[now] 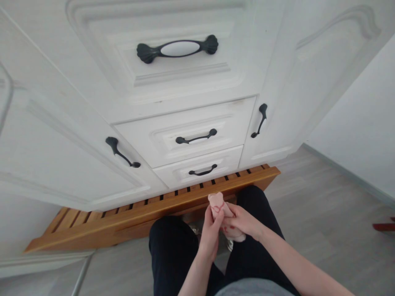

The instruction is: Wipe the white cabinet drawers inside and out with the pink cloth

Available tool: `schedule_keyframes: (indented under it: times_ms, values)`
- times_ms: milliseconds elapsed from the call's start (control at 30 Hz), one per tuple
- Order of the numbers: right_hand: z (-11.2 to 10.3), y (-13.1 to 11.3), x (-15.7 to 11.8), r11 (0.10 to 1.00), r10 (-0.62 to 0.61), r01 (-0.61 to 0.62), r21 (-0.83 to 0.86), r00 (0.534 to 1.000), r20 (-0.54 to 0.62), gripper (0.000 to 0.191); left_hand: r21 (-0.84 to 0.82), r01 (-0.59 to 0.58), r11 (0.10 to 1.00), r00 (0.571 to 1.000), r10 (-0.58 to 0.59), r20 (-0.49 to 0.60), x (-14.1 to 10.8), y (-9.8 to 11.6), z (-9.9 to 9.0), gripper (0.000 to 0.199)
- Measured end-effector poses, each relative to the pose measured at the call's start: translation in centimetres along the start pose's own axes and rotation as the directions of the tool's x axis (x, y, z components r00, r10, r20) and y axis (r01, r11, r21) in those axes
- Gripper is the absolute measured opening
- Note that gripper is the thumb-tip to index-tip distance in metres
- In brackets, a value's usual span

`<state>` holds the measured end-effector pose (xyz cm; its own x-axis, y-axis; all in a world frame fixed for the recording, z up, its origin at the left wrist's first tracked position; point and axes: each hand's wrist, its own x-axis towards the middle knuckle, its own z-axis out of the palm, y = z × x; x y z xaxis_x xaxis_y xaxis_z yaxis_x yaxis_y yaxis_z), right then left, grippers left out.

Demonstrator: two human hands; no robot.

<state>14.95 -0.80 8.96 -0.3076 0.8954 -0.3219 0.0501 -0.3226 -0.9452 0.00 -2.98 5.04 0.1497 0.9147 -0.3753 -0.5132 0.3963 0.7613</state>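
Note:
A soft pale pink bundle with red markings, like a folded pair of socks, is between my hands above my knees. My left hand wraps its near-left side, with the thumb lying along the front. From the right, my right hand closes its fingers around the middle. The top of the bundle sticks up past the left fingertips, and its lower end hangs below the right hand. My fingers hide the middle part.
A white cabinet with drawers and dark handles stands in front. It rests on a slatted wooden bench. My knees in dark trousers are close to the bench edge. Grey flooring lies at the right, with a reddish leg at the edge.

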Motion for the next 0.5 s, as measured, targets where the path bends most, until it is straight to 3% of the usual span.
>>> schedule_keyframes:
  times_ms: [133,233,367,433,500]
  values:
    - [0.8,-0.3,-0.8,1.0,-0.019,0.02,-0.011,0.999,0.036,0.022,-0.129,0.025,0.991,0.999,-0.028,-0.022,-0.3,0.8,1.2,0.052]
    - [1.2,-0.5,-1.2,0.984,-0.134,0.125,-0.125,0.989,-0.062,0.018,-0.219,0.053,0.974,0.998,-0.057,-0.011,-0.5,1.4,2.1,0.046]
    - [1.1,-0.5,-1.5,0.882,-0.39,0.307,-0.358,0.902,-0.185,0.018,-0.295,0.088,0.951,0.995,-0.072,0.063,-0.5,2.3,3.3,0.049]
    - [0.6,-0.7,-1.6,0.842,-0.446,0.332,-0.424,0.872,-0.201,0.018,-0.312,0.108,0.944,0.993,-0.087,0.08,-0.5,2.7,4.1,0.053]
    - [0.2,-0.9,-1.6,0.865,-0.433,0.344,-0.365,0.88,-0.198,0.019,-0.312,0.11,0.944,0.993,-0.089,0.081,-0.5,3.2,4.8,0.053]
